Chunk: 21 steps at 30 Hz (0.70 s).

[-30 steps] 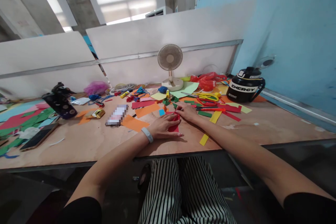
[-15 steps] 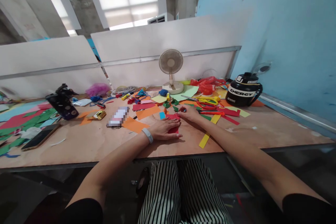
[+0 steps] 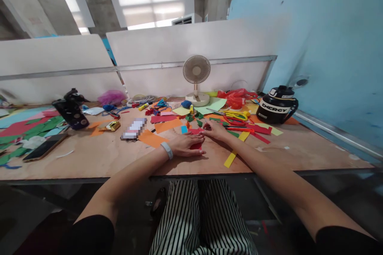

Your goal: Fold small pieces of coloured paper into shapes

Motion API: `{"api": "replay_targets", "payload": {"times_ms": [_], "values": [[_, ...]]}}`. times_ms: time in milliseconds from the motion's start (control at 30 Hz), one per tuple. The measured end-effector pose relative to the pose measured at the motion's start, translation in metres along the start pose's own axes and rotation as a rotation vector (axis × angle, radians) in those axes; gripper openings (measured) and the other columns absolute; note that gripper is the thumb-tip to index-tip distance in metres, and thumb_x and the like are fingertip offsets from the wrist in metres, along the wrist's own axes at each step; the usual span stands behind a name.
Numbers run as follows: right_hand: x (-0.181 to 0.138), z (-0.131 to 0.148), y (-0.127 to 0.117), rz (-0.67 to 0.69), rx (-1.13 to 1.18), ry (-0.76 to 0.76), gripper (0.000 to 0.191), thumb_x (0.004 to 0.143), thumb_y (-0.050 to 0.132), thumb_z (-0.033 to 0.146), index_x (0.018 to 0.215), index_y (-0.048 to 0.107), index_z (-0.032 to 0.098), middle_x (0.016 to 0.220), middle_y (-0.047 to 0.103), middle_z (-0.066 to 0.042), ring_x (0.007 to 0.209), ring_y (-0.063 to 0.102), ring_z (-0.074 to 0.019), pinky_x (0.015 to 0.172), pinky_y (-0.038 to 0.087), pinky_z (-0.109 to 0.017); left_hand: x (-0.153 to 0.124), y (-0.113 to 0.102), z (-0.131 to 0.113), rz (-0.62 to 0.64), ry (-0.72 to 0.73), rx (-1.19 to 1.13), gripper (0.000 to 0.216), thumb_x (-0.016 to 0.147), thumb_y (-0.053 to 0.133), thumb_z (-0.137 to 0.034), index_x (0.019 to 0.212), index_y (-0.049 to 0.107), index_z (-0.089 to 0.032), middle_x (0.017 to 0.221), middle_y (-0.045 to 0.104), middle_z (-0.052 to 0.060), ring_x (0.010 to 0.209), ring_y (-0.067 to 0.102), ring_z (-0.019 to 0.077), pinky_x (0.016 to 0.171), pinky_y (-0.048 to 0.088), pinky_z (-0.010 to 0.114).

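Observation:
A small piece of red paper [image 3: 196,146] lies on the wooden table [image 3: 104,155] in front of me. My left hand [image 3: 186,144], with a pale wristband, lies flat on it with fingers stretched out, pressing it down. My right hand [image 3: 214,130] rests at the paper's far right edge, fingers curled and pinching the red paper there. A yellow paper strip [image 3: 231,159] lies just right of my hands.
A small desk fan [image 3: 196,75] stands at the back, a black "ENERGY" jug [image 3: 277,105] at the right. Yellow scissors [image 3: 237,114], coloured paper scraps, an orange sheet [image 3: 152,138], a phone [image 3: 44,147] and a black device [image 3: 71,110] are spread about. White partitions close the back.
The hands stay on the red paper, with the right hand's fingers shifting slightly along its edge. The view has drifted a little as my head moved.

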State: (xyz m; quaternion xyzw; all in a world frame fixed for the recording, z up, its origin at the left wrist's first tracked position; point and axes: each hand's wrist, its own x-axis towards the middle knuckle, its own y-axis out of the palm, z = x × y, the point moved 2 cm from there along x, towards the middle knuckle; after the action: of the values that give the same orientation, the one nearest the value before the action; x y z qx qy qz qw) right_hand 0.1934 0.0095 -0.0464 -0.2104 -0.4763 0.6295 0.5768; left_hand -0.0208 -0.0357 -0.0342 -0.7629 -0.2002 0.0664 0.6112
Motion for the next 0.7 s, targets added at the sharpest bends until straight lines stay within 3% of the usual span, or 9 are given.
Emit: {"api": "replay_targets", "payload": {"times_ms": [233, 400, 467, 600, 700], "values": [[0.007, -0.008, 0.002, 0.042, 0.069, 0.0, 0.023, 0.074, 0.075, 0.033, 0.086, 0.063, 0.018, 0.083, 0.066, -0.002, 0.076, 0.06, -0.0174, 0.064, 0.043, -0.025, 0.0, -0.002, 0.0, -0.003, -0.001, -0.023, 0.072, 0.094, 0.043, -0.068, 0.148, 0.046, -0.02, 0.154, 0.042, 0.011, 0.145, 0.038, 0.026, 0.121, 0.027, 0.042], [0.01, -0.011, 0.003, 0.095, 0.109, 0.011, 0.02, 0.077, 0.075, 0.029, 0.09, 0.065, 0.017, 0.083, 0.068, -0.001, 0.079, 0.063, -0.0175, 0.068, 0.049, -0.027, 0.0, -0.005, -0.003, 0.008, 0.011, -0.003, 0.075, 0.094, 0.042, -0.068, 0.147, 0.047, -0.015, 0.154, 0.043, 0.014, 0.145, 0.039, 0.0276, 0.122, 0.024, 0.044], [0.011, -0.012, 0.003, 0.124, 0.113, 0.024, 0.022, 0.082, 0.073, 0.03, 0.097, 0.066, 0.016, 0.09, 0.069, -0.003, 0.083, 0.064, -0.0182, 0.073, 0.052, -0.03, -0.001, -0.006, -0.004, 0.011, 0.012, 0.002, 0.075, 0.095, 0.041, -0.068, 0.146, 0.048, -0.013, 0.153, 0.043, 0.016, 0.145, 0.039, 0.0279, 0.122, 0.024, 0.044], [0.013, -0.018, 0.007, 0.161, 0.115, 0.063, 0.034, 0.095, 0.062, 0.036, 0.123, 0.06, 0.016, 0.122, 0.063, -0.009, 0.103, 0.064, -0.022, 0.087, 0.056, -0.043, -0.001, -0.007, -0.005, 0.002, 0.002, -0.003, 0.074, 0.094, 0.043, -0.068, 0.146, 0.048, -0.016, 0.153, 0.044, 0.014, 0.144, 0.04, 0.0273, 0.122, 0.025, 0.041], [0.014, -0.022, 0.009, 0.122, 0.135, 0.1, 0.036, 0.097, 0.06, 0.037, 0.128, 0.058, 0.018, 0.128, 0.06, -0.01, 0.107, 0.063, -0.023, 0.09, 0.055, -0.045, -0.001, -0.005, -0.005, 0.004, 0.003, -0.007, 0.073, 0.094, 0.044, -0.067, 0.147, 0.047, -0.018, 0.154, 0.042, 0.013, 0.144, 0.04, 0.0277, 0.122, 0.024, 0.044]]}}
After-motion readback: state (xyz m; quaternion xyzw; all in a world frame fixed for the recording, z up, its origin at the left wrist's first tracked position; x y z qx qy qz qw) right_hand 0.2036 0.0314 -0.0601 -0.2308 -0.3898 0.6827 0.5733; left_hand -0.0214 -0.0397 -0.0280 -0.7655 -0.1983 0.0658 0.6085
